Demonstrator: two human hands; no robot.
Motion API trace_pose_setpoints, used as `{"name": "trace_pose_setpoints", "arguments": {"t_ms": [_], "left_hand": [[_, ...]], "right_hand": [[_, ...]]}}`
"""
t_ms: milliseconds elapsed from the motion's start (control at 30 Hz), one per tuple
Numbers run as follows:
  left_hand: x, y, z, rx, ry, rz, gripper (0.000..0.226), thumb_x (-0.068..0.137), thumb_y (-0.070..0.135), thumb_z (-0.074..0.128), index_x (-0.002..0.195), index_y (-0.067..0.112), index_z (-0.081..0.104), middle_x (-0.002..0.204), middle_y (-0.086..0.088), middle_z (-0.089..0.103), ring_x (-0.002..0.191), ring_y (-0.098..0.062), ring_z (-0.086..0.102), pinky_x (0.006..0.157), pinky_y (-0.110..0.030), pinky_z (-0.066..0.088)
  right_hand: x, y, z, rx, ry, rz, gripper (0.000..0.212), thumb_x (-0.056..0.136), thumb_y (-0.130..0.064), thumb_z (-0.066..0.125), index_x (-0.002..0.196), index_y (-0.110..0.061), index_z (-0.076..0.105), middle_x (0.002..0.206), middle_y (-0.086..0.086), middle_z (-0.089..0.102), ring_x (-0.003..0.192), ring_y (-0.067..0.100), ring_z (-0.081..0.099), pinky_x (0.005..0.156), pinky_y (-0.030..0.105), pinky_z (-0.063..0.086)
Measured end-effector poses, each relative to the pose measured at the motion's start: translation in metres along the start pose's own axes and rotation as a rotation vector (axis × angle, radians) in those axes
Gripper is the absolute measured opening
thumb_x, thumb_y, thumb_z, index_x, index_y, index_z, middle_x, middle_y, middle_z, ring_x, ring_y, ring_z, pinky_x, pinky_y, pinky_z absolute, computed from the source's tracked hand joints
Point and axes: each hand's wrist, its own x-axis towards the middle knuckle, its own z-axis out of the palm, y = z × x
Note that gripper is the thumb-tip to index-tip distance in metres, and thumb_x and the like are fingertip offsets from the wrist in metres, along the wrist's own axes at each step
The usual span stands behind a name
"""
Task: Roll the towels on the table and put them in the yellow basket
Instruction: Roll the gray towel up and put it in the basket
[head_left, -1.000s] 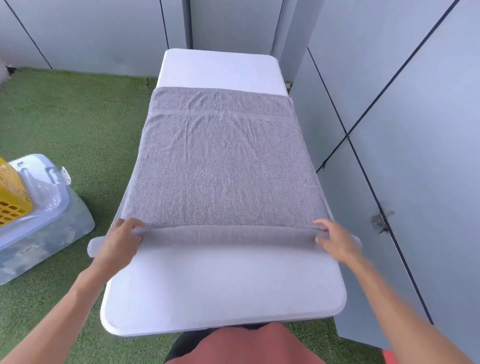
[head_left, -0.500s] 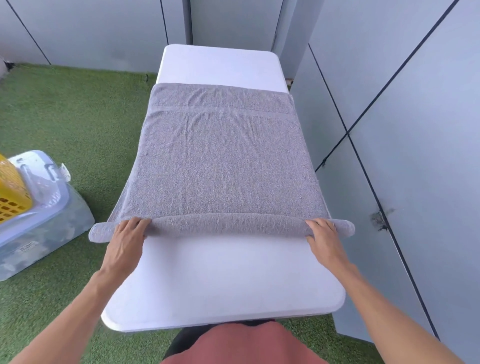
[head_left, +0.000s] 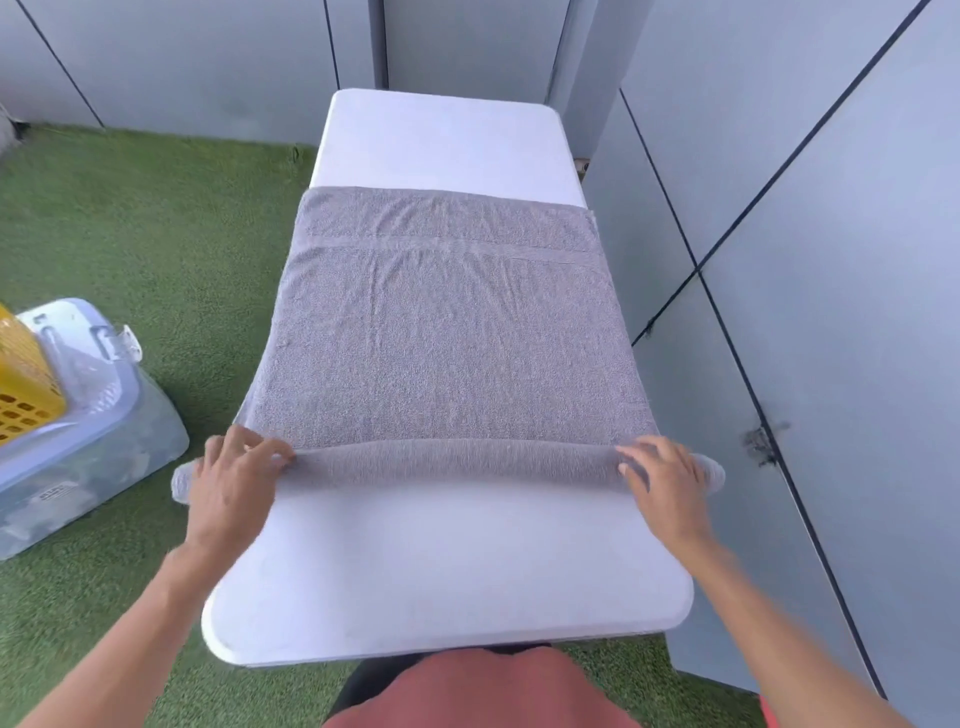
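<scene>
Yellow plastic showed at the nine o'clock edge of the view, where the yellow basket (head_left: 23, 384) sat in a clear plastic tub (head_left: 78, 415) on the green turf (head_left: 156, 234); no towel was visible in the part of it that showed. By that reckoning the task was in its early part: the one grey towel (head_left: 447, 332) lay along the white table (head_left: 447, 561), only its near end wound into a thin roll (head_left: 447, 462), most of its length flat toward twelve o'clock. The rest of the rolling and the carry to the basket remained.

At about eight o'clock of the towel, the left hand (head_left: 228, 488) rested on the roll's left part, fingers loosely bent over it, pressing rather than clenching. At about four o'clock, the right hand (head_left: 662, 483) lay on the right part likewise, fingers spread and nearly straight on top. Both roll ends overhung the table's sides.
</scene>
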Motion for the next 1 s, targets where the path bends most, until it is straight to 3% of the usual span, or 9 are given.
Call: {"name": "trace_pose_setpoints", "arguments": {"t_ms": [100, 167, 267, 433, 600, 700, 767, 867, 1000], "left_hand": [[-0.027, 0.005, 0.017, 0.039, 0.062, 0.150, 0.024, 0.092, 0.025, 0.054, 0.107, 0.009, 0.063, 0.103, -0.013, 0.052, 0.089, -0.038, 0.049, 0.073, -0.050, 0.046], [-0.032, 0.003, 0.023, 0.076, 0.025, 0.186, 0.045, 0.088, 0.036, 0.062, 0.119, 0.004, 0.058, 0.111, -0.015, 0.052, 0.095, -0.038, 0.049, 0.080, -0.051, 0.047], [-0.024, 0.001, 0.028, 0.110, -0.102, 0.198, 0.065, 0.070, 0.020, 0.084, 0.124, 0.000, 0.053, 0.115, -0.017, 0.054, 0.101, -0.040, 0.050, 0.088, -0.052, 0.047], [-0.009, -0.002, 0.025, 0.028, -0.157, 0.159, 0.044, 0.074, -0.007, 0.071, 0.115, 0.001, 0.059, 0.104, -0.016, 0.060, 0.096, -0.042, 0.056, 0.083, -0.053, 0.049], [-0.001, -0.011, 0.011, 0.030, -0.364, 0.093, 0.042, 0.089, 0.006, 0.062, 0.130, 0.005, 0.054, 0.120, -0.012, 0.058, 0.117, -0.034, 0.051, 0.099, -0.038, 0.036], [0.015, -0.011, -0.010, -0.044, -0.612, 0.022, 0.046, 0.092, 0.014, 0.061, 0.136, 0.008, 0.049, 0.131, -0.010, 0.055, 0.125, -0.028, 0.050, 0.099, -0.029, 0.035], [0.024, -0.012, -0.017, -0.196, -0.673, -0.051, 0.043, 0.091, 0.008, 0.062, 0.133, 0.012, 0.051, 0.129, -0.008, 0.058, 0.119, -0.026, 0.055, 0.086, -0.020, 0.040], [0.022, -0.012, -0.016, -0.307, -0.359, -0.085, 0.035, 0.088, -0.001, 0.060, 0.115, 0.020, 0.063, 0.115, -0.011, 0.062, 0.098, -0.032, 0.059, 0.074, -0.028, 0.045], [-0.013, -0.007, 0.009, -0.056, 0.029, 0.096, 0.034, 0.085, 0.003, 0.066, 0.118, 0.010, 0.064, 0.112, -0.012, 0.060, 0.101, -0.041, 0.052, 0.090, -0.054, 0.042]], "right_hand": [[-0.019, -0.001, 0.018, -0.198, -0.034, -0.090, 0.048, 0.083, -0.041, 0.068, 0.127, -0.022, 0.061, 0.128, 0.001, 0.056, 0.121, 0.024, 0.048, 0.102, 0.045, 0.028], [-0.019, 0.002, 0.022, -0.249, -0.079, -0.125, 0.061, 0.076, -0.032, 0.077, 0.132, -0.019, 0.056, 0.130, 0.004, 0.055, 0.123, 0.027, 0.049, 0.105, 0.048, 0.028], [0.000, -0.005, 0.014, -0.222, -0.138, -0.099, 0.054, 0.077, -0.013, 0.072, 0.129, -0.016, 0.058, 0.119, 0.002, 0.059, 0.117, 0.028, 0.053, 0.102, 0.046, 0.034], [0.021, -0.002, -0.009, -0.194, -0.454, -0.124, 0.045, 0.091, -0.023, 0.059, 0.135, -0.018, 0.050, 0.130, 0.000, 0.056, 0.123, 0.023, 0.049, 0.103, 0.036, 0.035], [0.018, 0.016, -0.021, 0.121, -0.801, 0.065, 0.040, 0.085, -0.030, 0.069, 0.124, -0.027, 0.058, 0.121, -0.009, 0.060, 0.118, 0.011, 0.055, 0.100, 0.027, 0.040], [0.015, 0.020, -0.016, 0.273, -0.683, 0.131, 0.047, 0.083, -0.025, 0.073, 0.127, -0.026, 0.056, 0.127, -0.008, 0.057, 0.124, 0.010, 0.050, 0.104, 0.027, 0.037], [0.008, 0.017, -0.011, 0.253, -0.420, 0.115, 0.044, 0.083, -0.025, 0.072, 0.124, -0.031, 0.057, 0.123, -0.006, 0.057, 0.120, 0.015, 0.051, 0.102, 0.034, 0.039], [-0.011, 0.006, -0.006, -0.006, 0.004, 0.009, 0.028, 0.090, -0.032, 0.060, 0.118, -0.030, 0.063, 0.118, -0.004, 0.057, 0.116, 0.021, 0.049, 0.102, 0.043, 0.034], [-0.032, 0.004, 0.006, -0.189, -0.049, -0.055, 0.052, 0.088, -0.045, 0.062, 0.135, -0.026, 0.051, 0.133, -0.005, 0.048, 0.126, 0.021, 0.039, 0.105, 0.043, 0.021]]}}
